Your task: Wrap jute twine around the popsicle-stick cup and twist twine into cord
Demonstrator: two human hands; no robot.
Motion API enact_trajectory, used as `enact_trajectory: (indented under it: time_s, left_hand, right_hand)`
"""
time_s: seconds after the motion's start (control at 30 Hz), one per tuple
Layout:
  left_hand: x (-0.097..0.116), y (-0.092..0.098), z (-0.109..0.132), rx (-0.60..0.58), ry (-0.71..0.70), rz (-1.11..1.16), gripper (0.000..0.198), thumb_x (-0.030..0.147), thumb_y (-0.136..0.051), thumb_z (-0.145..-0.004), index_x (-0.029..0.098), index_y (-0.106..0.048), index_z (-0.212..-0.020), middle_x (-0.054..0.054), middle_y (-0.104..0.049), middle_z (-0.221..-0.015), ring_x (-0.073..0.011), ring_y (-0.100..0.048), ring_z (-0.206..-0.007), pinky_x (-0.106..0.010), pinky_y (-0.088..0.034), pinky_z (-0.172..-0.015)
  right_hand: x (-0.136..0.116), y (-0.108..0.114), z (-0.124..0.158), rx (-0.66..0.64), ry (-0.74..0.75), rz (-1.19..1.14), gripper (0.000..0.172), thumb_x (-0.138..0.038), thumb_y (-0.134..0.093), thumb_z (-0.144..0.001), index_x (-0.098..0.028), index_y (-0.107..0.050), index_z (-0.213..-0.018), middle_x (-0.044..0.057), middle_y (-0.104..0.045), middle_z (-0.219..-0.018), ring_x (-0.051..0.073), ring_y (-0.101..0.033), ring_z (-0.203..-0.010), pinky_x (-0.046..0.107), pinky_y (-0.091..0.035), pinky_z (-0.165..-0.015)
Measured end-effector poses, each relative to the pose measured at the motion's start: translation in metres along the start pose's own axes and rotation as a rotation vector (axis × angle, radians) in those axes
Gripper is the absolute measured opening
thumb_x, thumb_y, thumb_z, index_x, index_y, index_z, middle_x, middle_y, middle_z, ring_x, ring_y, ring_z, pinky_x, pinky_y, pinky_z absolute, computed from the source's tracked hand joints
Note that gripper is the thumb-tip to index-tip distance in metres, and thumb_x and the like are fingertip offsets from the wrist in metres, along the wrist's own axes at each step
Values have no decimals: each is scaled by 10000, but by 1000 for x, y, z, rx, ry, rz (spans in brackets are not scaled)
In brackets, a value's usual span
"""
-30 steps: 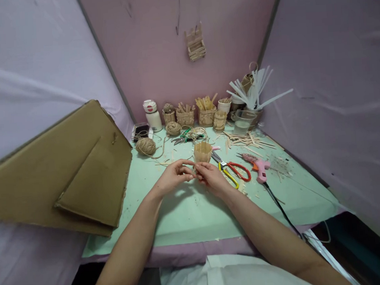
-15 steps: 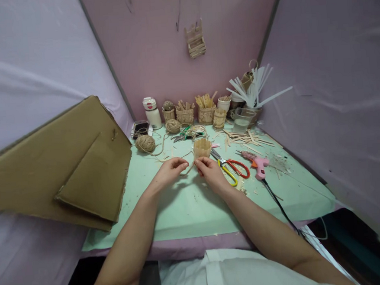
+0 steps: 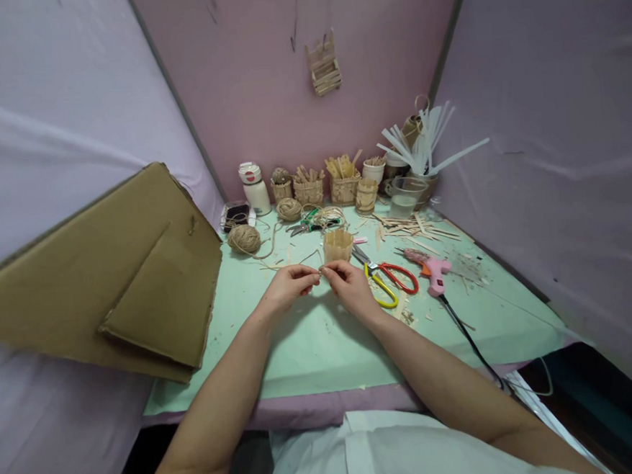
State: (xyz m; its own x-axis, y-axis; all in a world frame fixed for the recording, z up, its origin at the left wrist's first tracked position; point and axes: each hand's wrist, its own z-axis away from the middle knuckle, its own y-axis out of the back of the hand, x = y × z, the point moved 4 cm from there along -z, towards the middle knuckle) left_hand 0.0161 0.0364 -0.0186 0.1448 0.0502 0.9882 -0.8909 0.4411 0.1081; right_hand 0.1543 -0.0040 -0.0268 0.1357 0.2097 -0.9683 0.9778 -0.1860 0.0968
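Observation:
My left hand [image 3: 293,285] and my right hand [image 3: 349,285] meet fingertip to fingertip over the middle of the table, both pinched on a thin piece of twine [image 3: 311,256]. Part of the twine loops up behind the fingers; the rest is hidden by them. Just beyond my right hand stands a small cup of wooden sticks [image 3: 337,245], upright on the cloth. Scissors [image 3: 387,279] with one red and one yellow handle lie right of that hand. A ball of twine [image 3: 244,239] sits farther off to the left.
A pink glue gun [image 3: 434,272] with a black cord lies at right. Loose wooden strips [image 3: 415,226] are scattered behind it. Green-handled pruners [image 3: 315,222] lie near the back, before several stick-filled containers. A cardboard sheet [image 3: 107,280] leans at left.
My left hand has moved right, so its fingertips now meet those of my right hand. The twine loop between them is now mostly covered. The view has shifted slightly.

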Motion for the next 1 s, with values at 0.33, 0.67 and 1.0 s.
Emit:
enact_trajectory:
  time_s: [0.33, 0.67, 1.0]
  left_hand:
    - [3, 3, 0, 24, -67, -19, 238, 340, -710, -601, 142, -662, -723, 12, -568, -605, -82, -441, -547, -221, -340, -535]
    - [14, -1, 5, 31, -135, 0, 191, 305, -702, -625, 148, -674, -732, -7, -615, -671, -93, -464, -602, -231, -361, -579]
    - [19, 0, 6, 203, -271, -168, 196, 338, -685, -654, 156, -679, -727, -29, -661, -714, -139, -559, -673, -261, -427, -651]
  right_hand:
    - [3, -4, 0, -47, -163, -125, 285, -467, -574, -743, -193, -650, -763, -36, -465, -488, 105, -401, -429, 250, -305, -436]
    - [0, -1, 3, 20, -44, -106, 220, -415, -592, -756, -225, -573, -865, -18, -546, -676, 114, -454, -530, 252, -373, -508]
    - [-16, 3, 8, 112, 187, 88, 158, -348, -559, -792, -220, -650, -815, 40, -585, -822, 162, -529, -735, 290, -423, -666]
